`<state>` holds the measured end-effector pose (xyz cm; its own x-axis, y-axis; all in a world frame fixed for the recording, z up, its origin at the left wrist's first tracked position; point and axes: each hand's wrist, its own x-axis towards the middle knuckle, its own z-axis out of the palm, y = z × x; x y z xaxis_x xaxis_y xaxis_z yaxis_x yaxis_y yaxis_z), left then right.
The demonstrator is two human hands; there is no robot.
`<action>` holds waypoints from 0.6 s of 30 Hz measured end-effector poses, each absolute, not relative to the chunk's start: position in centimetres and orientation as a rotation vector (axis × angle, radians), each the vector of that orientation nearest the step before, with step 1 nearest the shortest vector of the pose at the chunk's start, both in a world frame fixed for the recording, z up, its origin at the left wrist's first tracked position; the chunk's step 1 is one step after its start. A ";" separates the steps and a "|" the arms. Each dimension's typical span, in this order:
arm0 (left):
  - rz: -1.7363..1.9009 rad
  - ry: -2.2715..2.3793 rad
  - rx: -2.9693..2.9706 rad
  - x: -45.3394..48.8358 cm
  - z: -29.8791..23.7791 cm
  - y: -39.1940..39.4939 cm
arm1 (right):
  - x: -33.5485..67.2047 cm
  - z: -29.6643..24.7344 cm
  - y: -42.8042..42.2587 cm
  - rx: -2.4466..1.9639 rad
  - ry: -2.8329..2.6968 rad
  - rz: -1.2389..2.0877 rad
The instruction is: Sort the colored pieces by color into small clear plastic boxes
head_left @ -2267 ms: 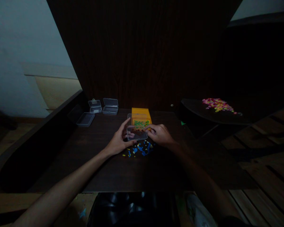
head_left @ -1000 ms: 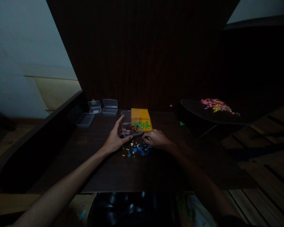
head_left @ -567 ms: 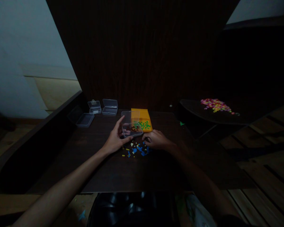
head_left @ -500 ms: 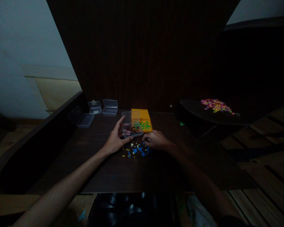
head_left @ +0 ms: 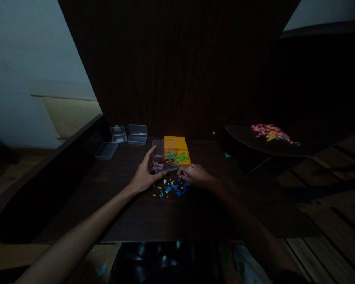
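Observation:
My left hand (head_left: 144, 170) grips a clear plastic box (head_left: 172, 169) by its left side, thumb at the front edge; the lid is raised. Small brown pieces (head_left: 168, 161) show in the box. Behind it lies an open yellow case (head_left: 177, 142) holding many small green pieces (head_left: 182, 157). My right hand (head_left: 193, 174) is closed just right of the clear box, fingertips pinched; what they hold, if anything, is too small to make out. Under and in front of both hands, small blue pieces (head_left: 180, 189) and yellow pieces (head_left: 159, 188) are scattered on the dark table (head_left: 142, 221).
At the back left stand three open clear boxes: a small one (head_left: 118, 137), a middle one (head_left: 137, 139) and a nearer one (head_left: 106, 151). Pink and yellow pieces (head_left: 270, 132) are heaped on a curved side shelf (head_left: 245, 138). A raised side board (head_left: 47, 177) borders the table's left.
My right hand has shifted very slightly at the edge of the blue pieces. My left hand and the clear box have hardly moved.

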<state>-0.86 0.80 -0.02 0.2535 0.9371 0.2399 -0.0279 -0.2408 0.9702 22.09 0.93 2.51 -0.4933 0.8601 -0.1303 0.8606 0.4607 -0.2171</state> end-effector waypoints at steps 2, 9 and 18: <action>1.191 0.890 1.498 -0.9 0.0 0.8 | 22.4 2.5 1.0 1.606 2.702 -0.392; 1.184 0.893 1.493 -0.9 0.1 0.8 | 24.2 3.6 1.6 1.661 2.850 -0.516; 1.093 0.828 1.504 -0.1 -0.6 0.0 | 23.0 4.1 0.9 1.678 3.008 -0.603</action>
